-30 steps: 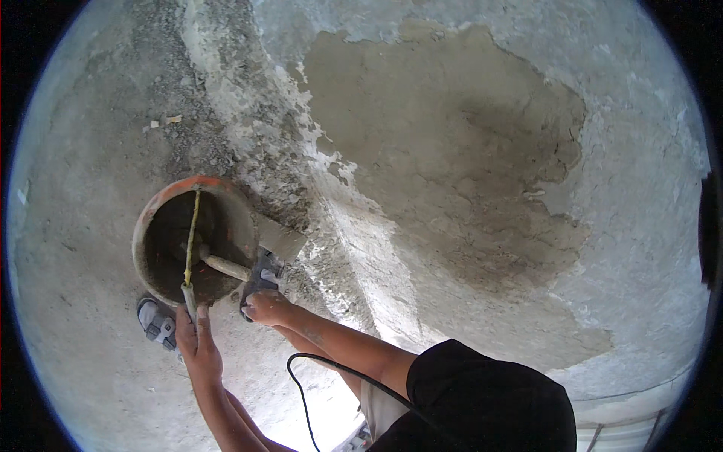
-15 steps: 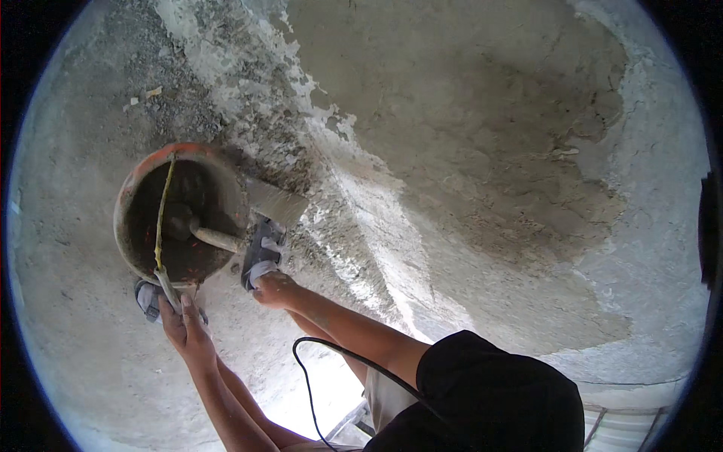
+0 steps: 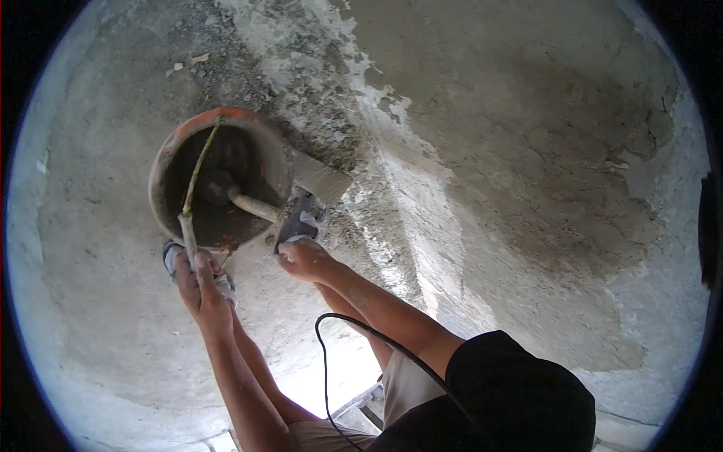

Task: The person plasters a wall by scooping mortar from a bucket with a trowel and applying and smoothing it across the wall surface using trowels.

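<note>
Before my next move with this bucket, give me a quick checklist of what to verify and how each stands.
1. Your left hand closed on the pale grip of the bucket handle: ok.
2. Bucket steady on the floor: cannot tell; its base is hidden.
3. Wooden-handled tool has its head inside the bucket, handle reaching the rim: ok.
4. Your right hand securely holding something: cannot tell; its fingers are curled, mostly facing away.
5. Black cable apart from the bucket: ok, it loops nearer your body.
</note>
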Action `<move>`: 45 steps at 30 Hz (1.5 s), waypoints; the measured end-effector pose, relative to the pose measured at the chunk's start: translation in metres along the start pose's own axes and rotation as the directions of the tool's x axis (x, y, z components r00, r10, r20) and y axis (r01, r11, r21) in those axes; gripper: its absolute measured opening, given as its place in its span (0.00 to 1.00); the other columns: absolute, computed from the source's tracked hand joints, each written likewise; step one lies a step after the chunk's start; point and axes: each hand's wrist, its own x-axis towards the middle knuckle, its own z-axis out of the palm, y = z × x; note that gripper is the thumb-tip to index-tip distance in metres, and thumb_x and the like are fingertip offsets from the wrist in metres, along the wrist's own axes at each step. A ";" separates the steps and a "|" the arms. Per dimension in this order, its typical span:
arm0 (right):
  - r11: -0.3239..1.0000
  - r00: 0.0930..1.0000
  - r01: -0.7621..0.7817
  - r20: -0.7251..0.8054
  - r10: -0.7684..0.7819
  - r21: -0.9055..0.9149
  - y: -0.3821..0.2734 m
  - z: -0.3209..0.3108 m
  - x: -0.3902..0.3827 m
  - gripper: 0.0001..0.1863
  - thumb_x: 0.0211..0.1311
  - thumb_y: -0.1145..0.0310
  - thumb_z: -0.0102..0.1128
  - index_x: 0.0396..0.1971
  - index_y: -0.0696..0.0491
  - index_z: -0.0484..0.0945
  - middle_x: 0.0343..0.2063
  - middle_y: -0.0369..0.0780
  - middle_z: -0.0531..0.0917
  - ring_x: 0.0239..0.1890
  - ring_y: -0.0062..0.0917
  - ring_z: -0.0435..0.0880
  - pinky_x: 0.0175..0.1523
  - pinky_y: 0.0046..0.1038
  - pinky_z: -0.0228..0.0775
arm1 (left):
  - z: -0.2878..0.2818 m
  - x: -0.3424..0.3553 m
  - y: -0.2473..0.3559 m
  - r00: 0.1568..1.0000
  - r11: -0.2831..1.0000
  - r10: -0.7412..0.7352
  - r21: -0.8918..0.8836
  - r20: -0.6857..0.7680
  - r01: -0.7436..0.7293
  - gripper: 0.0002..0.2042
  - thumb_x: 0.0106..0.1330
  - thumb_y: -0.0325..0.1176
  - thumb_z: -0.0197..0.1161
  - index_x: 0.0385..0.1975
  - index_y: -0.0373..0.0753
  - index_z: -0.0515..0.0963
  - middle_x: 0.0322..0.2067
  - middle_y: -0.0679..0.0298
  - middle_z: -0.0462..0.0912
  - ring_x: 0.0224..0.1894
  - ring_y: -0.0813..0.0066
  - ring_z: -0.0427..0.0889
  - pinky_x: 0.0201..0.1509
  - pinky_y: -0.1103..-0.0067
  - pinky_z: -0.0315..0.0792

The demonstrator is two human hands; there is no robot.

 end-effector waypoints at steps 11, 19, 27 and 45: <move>0.835 0.819 0.142 -0.411 -0.401 -0.532 -0.045 -0.050 0.060 0.24 0.50 0.54 0.65 0.43 0.53 0.75 0.37 0.45 0.77 0.41 0.42 0.74 0.45 0.47 0.63 | 0.034 -0.037 0.036 0.918 0.986 0.133 0.041 0.372 -0.159 0.16 0.54 0.37 0.65 0.32 0.32 0.70 0.20 0.58 0.72 0.21 0.65 0.73 0.25 0.73 0.66; 0.686 0.926 0.256 -0.030 -0.376 -0.681 -0.093 -0.028 0.073 0.18 0.44 0.62 0.65 0.37 0.53 0.76 0.30 0.37 0.75 0.41 0.30 0.73 0.43 0.38 0.64 | 0.008 -0.047 0.015 0.924 0.975 0.219 -0.038 0.314 -0.219 0.25 0.44 0.50 0.66 0.28 0.33 0.67 0.19 0.63 0.61 0.17 0.72 0.59 0.21 0.76 0.53; 0.773 0.922 0.376 0.123 -0.367 -0.512 -0.131 -0.110 0.057 0.20 0.54 0.68 0.57 0.49 0.48 0.72 0.31 0.46 0.79 0.34 0.44 0.81 0.38 0.40 0.73 | 0.004 -0.045 0.019 0.906 0.972 0.219 -0.006 0.362 -0.233 0.25 0.44 0.47 0.69 0.29 0.32 0.67 0.21 0.55 0.70 0.21 0.55 0.72 0.26 0.69 0.66; 0.788 0.830 0.557 0.153 -0.536 -0.264 -0.099 -0.086 0.064 0.24 0.53 0.79 0.50 0.53 0.50 0.73 0.43 0.49 0.80 0.45 0.44 0.79 0.49 0.39 0.71 | 0.008 -0.044 0.015 0.936 0.987 0.128 0.049 0.328 -0.152 0.09 0.64 0.33 0.55 0.29 0.33 0.69 0.17 0.56 0.68 0.16 0.60 0.69 0.23 0.69 0.63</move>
